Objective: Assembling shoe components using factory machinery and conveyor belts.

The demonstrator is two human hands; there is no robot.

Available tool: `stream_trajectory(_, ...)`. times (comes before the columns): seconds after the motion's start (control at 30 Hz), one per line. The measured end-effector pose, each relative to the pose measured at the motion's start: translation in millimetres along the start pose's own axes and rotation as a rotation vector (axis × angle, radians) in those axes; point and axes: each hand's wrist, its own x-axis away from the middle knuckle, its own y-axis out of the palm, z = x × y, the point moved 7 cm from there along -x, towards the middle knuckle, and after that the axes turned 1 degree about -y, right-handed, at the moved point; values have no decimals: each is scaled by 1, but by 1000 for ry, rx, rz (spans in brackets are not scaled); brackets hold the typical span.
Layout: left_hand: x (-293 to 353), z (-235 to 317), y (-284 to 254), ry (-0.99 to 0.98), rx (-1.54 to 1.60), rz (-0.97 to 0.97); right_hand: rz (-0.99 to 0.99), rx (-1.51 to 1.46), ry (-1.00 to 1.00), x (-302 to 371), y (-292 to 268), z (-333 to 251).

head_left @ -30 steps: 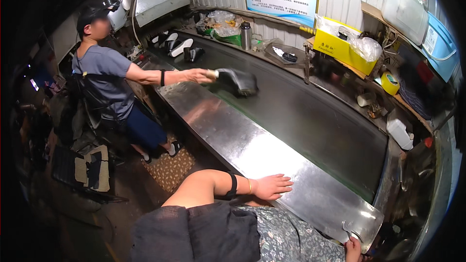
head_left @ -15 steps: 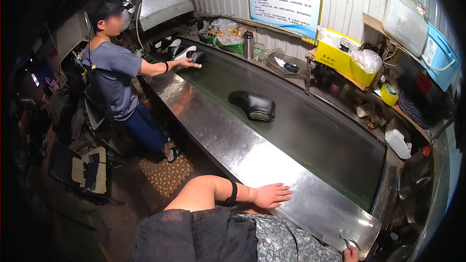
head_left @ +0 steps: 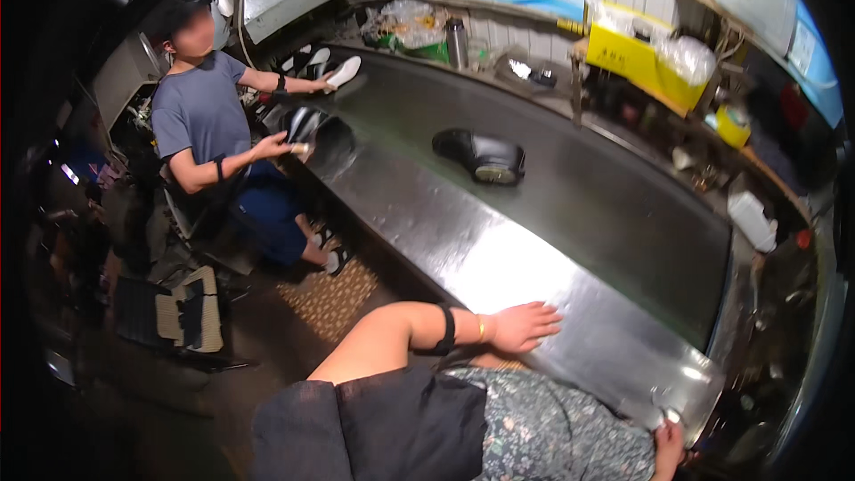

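Observation:
My left hand [head_left: 525, 328] lies palm down on the shiny metal ledge [head_left: 427, 232], fingers stretched, holding nothing. At the ledge's near right end, my right hand [head_left: 670, 445] is closed around a small curved metal tool [head_left: 671, 415]; blur hides its exact kind. Beyond the ledge, a black shoe [head_left: 481, 157] sits on the dark conveyor belt [head_left: 606, 205], apart from both hands.
At left, a co-worker [head_left: 205, 107] stands with one hand on a white-soled shoe [head_left: 344, 74] and the other near a dark shoe [head_left: 305, 123]. Along the wall are a metal flask [head_left: 457, 43], a yellow box [head_left: 646, 67] and a white plastic jug [head_left: 753, 221].
The whole view has shifted, putting the scene higher in the picture. The co-worker's one hand has drawn back over the ledge; the other now shows on the white-soled shoe. My hands keep their places.

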Motion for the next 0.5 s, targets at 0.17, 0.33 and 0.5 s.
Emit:
stream_trajectory(0.17, 18, 8, 9, -3, -30, 4, -170, 107, 211, 10, -7, -103)
stream_trajectory(0.33, 16, 14, 4, 1, -57, 21, -116, -24, 251, 19, -10, -113)
stream_trajectory(0.5, 13, 6, 6, -5, -54, 17, -144, 20, 253, 15, -12, -114)
